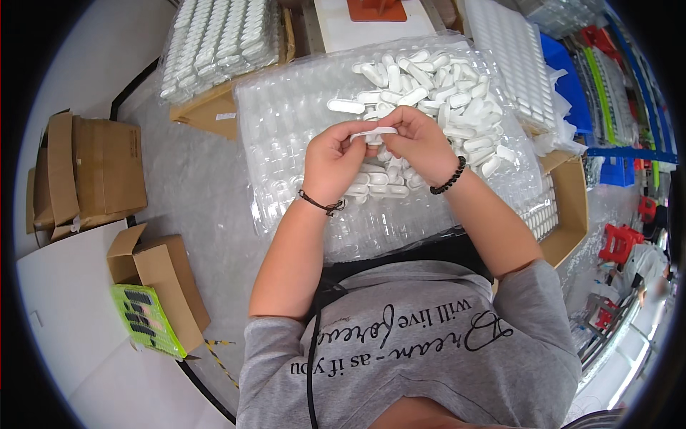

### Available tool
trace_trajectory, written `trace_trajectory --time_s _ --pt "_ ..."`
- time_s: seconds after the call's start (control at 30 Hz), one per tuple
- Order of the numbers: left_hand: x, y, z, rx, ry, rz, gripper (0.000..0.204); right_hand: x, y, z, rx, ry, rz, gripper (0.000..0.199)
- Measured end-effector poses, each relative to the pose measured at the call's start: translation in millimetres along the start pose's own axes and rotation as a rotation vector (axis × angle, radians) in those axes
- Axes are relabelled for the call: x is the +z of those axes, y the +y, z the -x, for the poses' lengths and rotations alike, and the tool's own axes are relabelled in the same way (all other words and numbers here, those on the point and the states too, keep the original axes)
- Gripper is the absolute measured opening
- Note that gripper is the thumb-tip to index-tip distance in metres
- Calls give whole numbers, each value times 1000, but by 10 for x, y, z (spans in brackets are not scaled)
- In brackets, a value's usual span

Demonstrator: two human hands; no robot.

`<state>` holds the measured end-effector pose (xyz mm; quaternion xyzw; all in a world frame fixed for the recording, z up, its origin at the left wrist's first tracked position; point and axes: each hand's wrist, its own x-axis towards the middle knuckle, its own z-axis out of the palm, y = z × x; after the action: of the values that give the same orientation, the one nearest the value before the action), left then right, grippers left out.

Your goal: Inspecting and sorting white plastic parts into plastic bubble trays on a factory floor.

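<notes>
Between the fingertips of both hands is a small white oblong plastic piece [376, 133], held above a clear plastic blister tray [275, 121]. My left hand [333, 159] pinches its left end, and my right hand [423, 149] grips the right end with thumb and fingers. A loose heap of similar white oblong pieces [468, 107] covers the far and right part of the tray. Several more lie in a small group [375, 184] just below the hands. My fingers partly hide the held piece.
Stacked trays full of white pieces [221, 50] stand at the far left, with more trays [511, 61] at the far right. An orange-red object [377, 10] sits at the back. Cardboard boxes [107, 171] are on the left; blue bins [561, 79] and red stools [620, 243] on the right.
</notes>
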<state>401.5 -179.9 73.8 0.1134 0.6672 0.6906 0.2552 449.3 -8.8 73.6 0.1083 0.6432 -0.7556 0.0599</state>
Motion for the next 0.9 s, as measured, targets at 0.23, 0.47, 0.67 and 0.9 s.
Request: trace_trajectory --time_s 0.23,0.47,0.67,0.9 --pt "-132 97 -144 -74 136 238 19 -22 -431 -433 -11 -152 234 10" --pt "-370 60 -274 -80 289 324 22 202 -514 -856 34 -296 342 9" --pt "-495 -132 -254 178 517 -275 39 176 -253 -1683 -41 -43 304 24" --pt "-140 -116 -488 535 99 -969 39 -1120 381 -3148 -33 240 553 29"
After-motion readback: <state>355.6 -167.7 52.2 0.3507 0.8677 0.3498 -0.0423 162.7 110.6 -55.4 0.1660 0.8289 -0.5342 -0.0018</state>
